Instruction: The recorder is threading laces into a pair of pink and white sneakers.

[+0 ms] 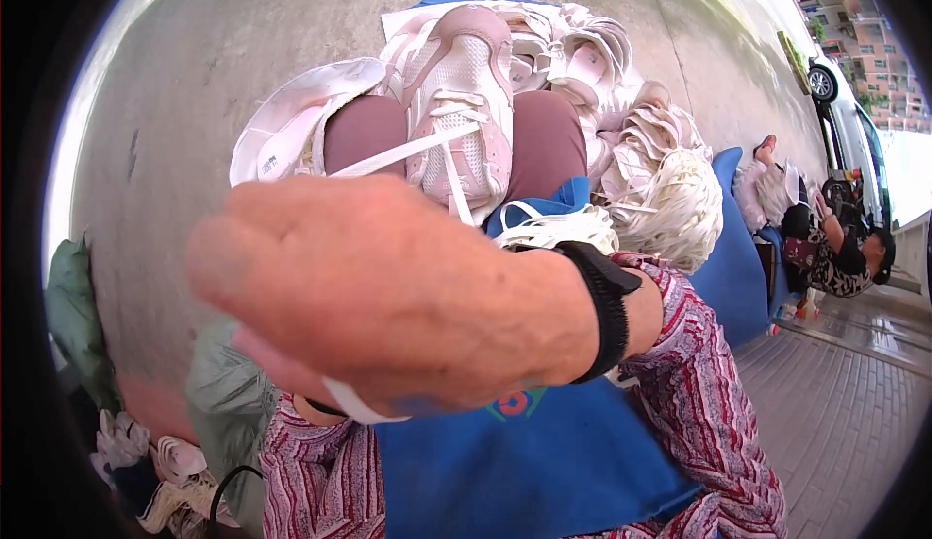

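Observation:
A pink and white sneaker [461, 73] lies toe away from me, between two rounded mauve shapes. White shoelace [413, 151] threads its upper part; one strand runs left behind my right hand [388, 277]. That hand reaches across from the right, slightly blurred, a black band on its wrist and its fingers curled. A white strip like the lace comes out beneath it. Of my left hand [267, 354], only a bit shows under the right one; its fingers are hidden. Another lace end hangs down the front of the shoe's tongue.
Stacked pale shoe uppers [592, 53] surround the sneaker. A bundle of white laces [670, 214] hangs at the right. A blue apron [524, 471] covers my lap. Green sacks [228, 393] stand left, near more shoe parts. Another person [845, 257] sits far right, near a parked car.

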Demonstrator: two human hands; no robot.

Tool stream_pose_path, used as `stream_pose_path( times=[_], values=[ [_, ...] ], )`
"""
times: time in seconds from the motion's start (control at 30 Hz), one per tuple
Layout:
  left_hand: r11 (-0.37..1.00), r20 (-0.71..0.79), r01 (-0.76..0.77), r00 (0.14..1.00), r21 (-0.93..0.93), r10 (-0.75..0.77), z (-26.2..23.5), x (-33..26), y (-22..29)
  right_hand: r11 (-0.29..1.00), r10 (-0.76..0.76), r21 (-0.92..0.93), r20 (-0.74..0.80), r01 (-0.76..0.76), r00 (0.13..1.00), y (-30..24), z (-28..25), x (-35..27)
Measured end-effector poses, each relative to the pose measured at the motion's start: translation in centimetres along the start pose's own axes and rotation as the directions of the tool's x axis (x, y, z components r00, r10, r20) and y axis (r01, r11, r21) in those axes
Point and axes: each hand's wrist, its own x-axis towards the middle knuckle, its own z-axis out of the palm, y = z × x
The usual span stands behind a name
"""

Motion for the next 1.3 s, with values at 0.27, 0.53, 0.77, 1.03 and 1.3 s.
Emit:
stream_pose_path(
  times=[0.27,0.53,0.77,1.03,1.3],
  values=[
    [0.993,-0.02,-0.023,0.999,0.114,0.026,1.9,1.8,-1.4,0.979,-0.139,-0.142,0.053,0.145,0.989,-1.9,-1.8,-1.9],
    [0.976,-0.025,-0.048,0.998,0.214,0.054,1.9,2.0,-1.7,0.964,-0.215,-0.128,0.142,0.233,0.966,-2.0,0.1,-2.3],
    [0.947,0.143,0.146,0.971,0.286,-0.193,2.7,2.6,-0.8,0.608,0.793,0.037,0.016,-0.793,0.609,4.3,-7.1,-11.9],
    [0.916,-0.418,0.133,0.908,0.38,0.042,0.5,3.9,-0.6,0.587,0.781,0.257,0.07,-0.768,0.621,6.6,-6.2,-12.0],
    [0.45,-0.45,0.266,0.812,0.852,0.371,-4.6,5.8,-5.3,0.753,0.655,0.11,-0.035,-0.649,0.755,7.1,-7.3,-12.9]
  ],
)
